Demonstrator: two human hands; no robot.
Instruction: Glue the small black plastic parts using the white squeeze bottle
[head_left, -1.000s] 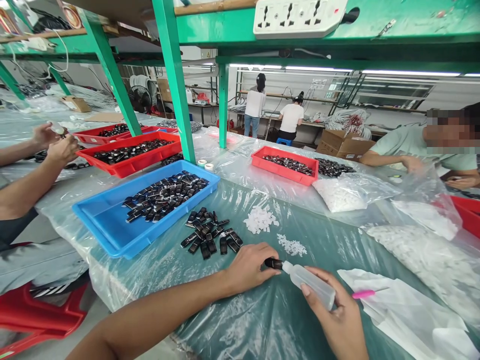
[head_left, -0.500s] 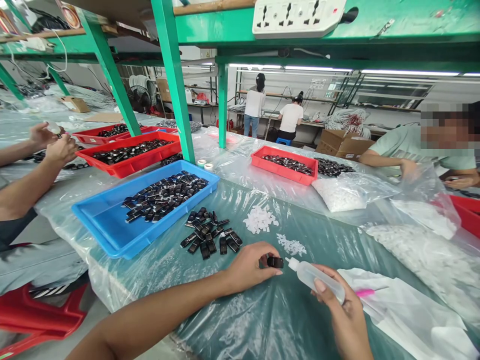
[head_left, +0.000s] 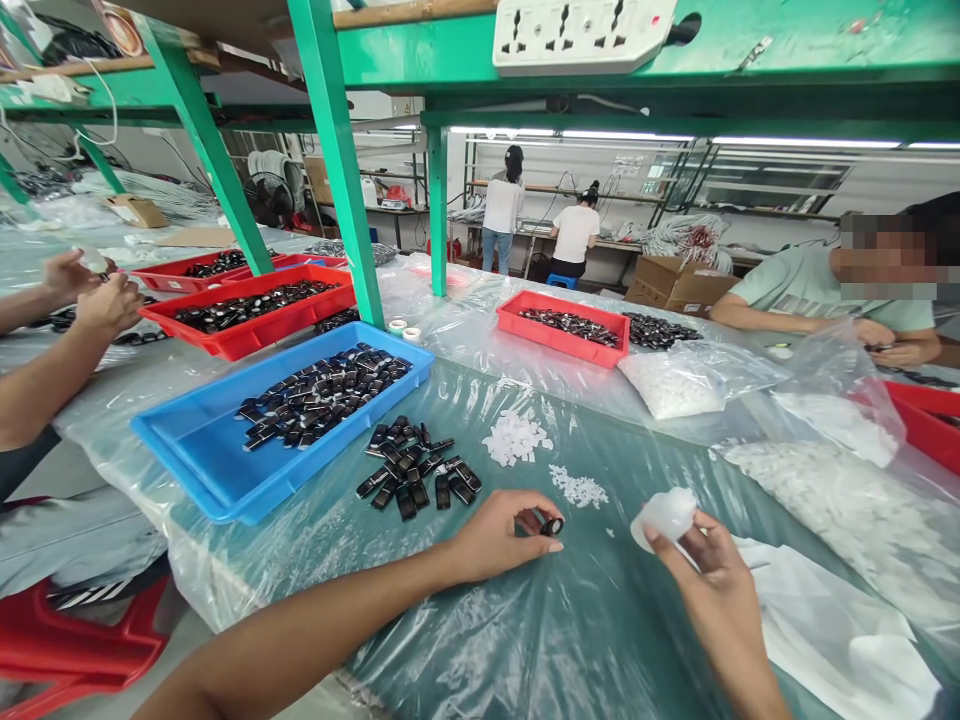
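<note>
Between the thumb and fingers of my left hand (head_left: 499,540) is a small black plastic piece (head_left: 553,526), its light round end facing right. My right hand (head_left: 716,580) grips a translucent white squeeze bottle (head_left: 666,518), seen foreshortened and apart from the piece; its nozzle cannot be made out. Just beyond my left hand lies a loose heap of black pieces (head_left: 416,468). Two piles of white bits rest on the plastic-covered table, larger flat ones (head_left: 516,438) and smaller ones (head_left: 577,487).
A blue tray (head_left: 180,440) of black pieces stands at left, with red trays (head_left: 247,340) behind it. Another red tray (head_left: 562,345) sits farther back. Bags of white bits (head_left: 671,385) and white sheeting (head_left: 825,630) lie right. Green posts (head_left: 341,160) rise ahead. Co-workers sit on both sides.
My right hand has moved right and tipped the bottle, drawing it away from the black piece. In my left hand the piece has turned so its round end shows.
</note>
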